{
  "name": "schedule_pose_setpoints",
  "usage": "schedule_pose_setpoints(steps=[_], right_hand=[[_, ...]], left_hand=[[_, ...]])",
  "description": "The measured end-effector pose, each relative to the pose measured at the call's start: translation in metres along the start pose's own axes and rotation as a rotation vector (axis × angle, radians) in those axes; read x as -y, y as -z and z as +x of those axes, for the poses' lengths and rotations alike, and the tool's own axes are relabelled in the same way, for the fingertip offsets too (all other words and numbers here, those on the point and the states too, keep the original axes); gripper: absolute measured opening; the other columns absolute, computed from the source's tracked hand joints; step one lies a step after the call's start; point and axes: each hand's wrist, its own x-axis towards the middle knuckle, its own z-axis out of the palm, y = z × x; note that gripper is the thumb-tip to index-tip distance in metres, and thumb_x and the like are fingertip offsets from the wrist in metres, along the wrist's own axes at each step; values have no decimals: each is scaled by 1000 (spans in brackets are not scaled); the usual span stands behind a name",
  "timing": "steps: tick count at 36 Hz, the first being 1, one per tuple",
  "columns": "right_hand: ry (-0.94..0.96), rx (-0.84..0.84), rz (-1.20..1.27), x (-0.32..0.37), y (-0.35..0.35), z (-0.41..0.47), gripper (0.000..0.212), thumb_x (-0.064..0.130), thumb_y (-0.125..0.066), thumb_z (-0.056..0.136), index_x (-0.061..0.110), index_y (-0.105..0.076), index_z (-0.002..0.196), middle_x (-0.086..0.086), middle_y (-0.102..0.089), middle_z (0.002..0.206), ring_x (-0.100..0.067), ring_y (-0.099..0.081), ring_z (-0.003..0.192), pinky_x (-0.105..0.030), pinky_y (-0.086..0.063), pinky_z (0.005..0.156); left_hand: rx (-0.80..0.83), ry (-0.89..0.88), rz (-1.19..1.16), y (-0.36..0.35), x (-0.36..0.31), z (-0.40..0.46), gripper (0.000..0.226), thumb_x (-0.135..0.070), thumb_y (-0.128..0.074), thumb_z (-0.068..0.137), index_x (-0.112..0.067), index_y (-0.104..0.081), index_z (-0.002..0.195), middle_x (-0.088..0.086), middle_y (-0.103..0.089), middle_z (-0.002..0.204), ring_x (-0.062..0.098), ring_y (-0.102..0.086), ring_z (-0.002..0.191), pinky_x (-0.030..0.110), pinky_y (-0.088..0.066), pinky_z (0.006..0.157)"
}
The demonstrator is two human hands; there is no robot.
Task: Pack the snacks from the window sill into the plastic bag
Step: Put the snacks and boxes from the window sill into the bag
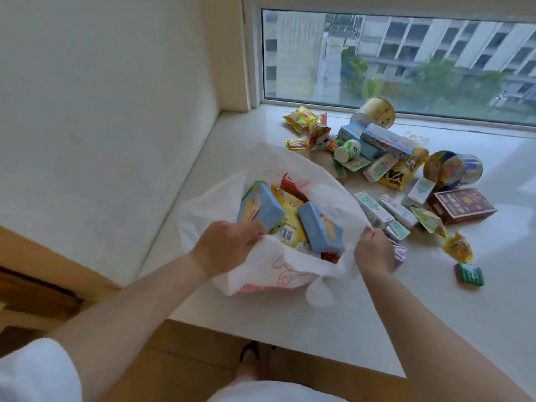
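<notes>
Bag held open on sill, partly filled.

The sill [333, 314] bears the bag [261, 274] at near left, snacks [385, 158] loose at far right. Left hand [229, 245] and right hand [374, 250] pinch its rim. Risk: thin rim slips from fingers, mouth collapses, boxes [319, 227] spill.

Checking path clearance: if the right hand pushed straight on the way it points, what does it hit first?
Probably the mint-green and white cartons lying on the white sill just beyond the right hand, which grips the white plastic bag rim. Depth is unclear from one view.
</notes>
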Motion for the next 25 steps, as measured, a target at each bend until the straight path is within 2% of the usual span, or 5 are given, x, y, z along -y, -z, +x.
schedule_pose_setpoints(steps=[4,9,15,20,25], right_hand=[[34,-55,-20,4,5,2,41,27,-27,102,1,-54,117,-24,-56,122,-37,-49,115,-38,-37,89],[156,59,-234,12,-12,1,36,29,-32,98,5,-59,103,-19,-61,109,-35,-55,102,-35,-37,76],[323,53,-304,32,-40,-2,29,26,-44,91,7,-56,110,-11,-48,119,-27,-45,108,-38,-42,88],[294,25,-148,46,-45,0,56,17,-57,85,15,-33,136,-10,-37,136,-27,-41,121,-42,-39,97],[-6,136,13,55,-37,11,32,11,-48,91,8,-53,123,-16,-59,114,-32,-54,98,-35,-43,84]], left_hand=[[85,-160,-69,3,1,-20,28,-41,-31,100,-25,-50,86,-2,-62,58,17,-56,42,21,-40,35],[667,312,220,-3,19,-30,113,-82,30,55,-24,-58,96,-3,-62,93,21,-61,84,31,-38,62],[123,356,472,-26,47,-30,61,-55,-75,62,-19,-55,107,8,-43,119,30,-43,109,47,-38,88],[550,1037,307,-50,62,-15,110,-57,-66,73,-33,10,149,11,-10,154,37,-20,139,59,-27,104],[357,1369,-158,-56,79,-10,38,-20,-46,93,-6,-50,129,21,-57,124,37,-55,113,36,-45,89]])
